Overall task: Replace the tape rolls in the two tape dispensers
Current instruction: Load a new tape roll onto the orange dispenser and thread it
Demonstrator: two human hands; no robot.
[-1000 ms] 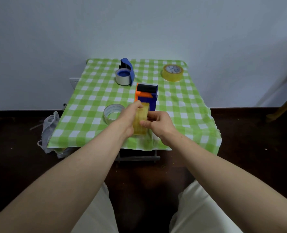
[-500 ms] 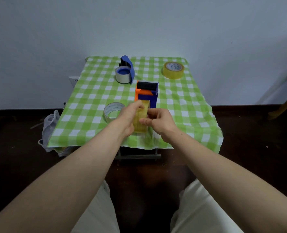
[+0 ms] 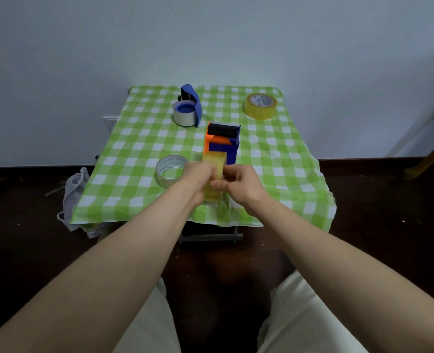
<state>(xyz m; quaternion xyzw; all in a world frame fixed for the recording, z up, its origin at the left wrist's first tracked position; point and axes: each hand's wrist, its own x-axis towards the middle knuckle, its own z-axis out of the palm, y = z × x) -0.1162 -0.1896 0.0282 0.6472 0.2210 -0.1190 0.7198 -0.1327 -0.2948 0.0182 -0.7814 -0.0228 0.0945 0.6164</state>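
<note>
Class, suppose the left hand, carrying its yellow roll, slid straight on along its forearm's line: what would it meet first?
Probably the orange and blue dispenser, standing just beyond the yellow roll that the left hand grips; the gap between them is hard to judge.

We've got 2 forearms in frame, L forearm (image 3: 124, 263) + R forearm (image 3: 325, 258), both bare right to the frame edge. L grip (image 3: 198, 178) + R grip (image 3: 239, 184) bare too. Legs: cream/off-white fabric over L thigh (image 3: 147, 324) and R thigh (image 3: 302, 312), plain weave, soft folds. Can't tell if shorts or trousers, frame cuts them off.
</note>
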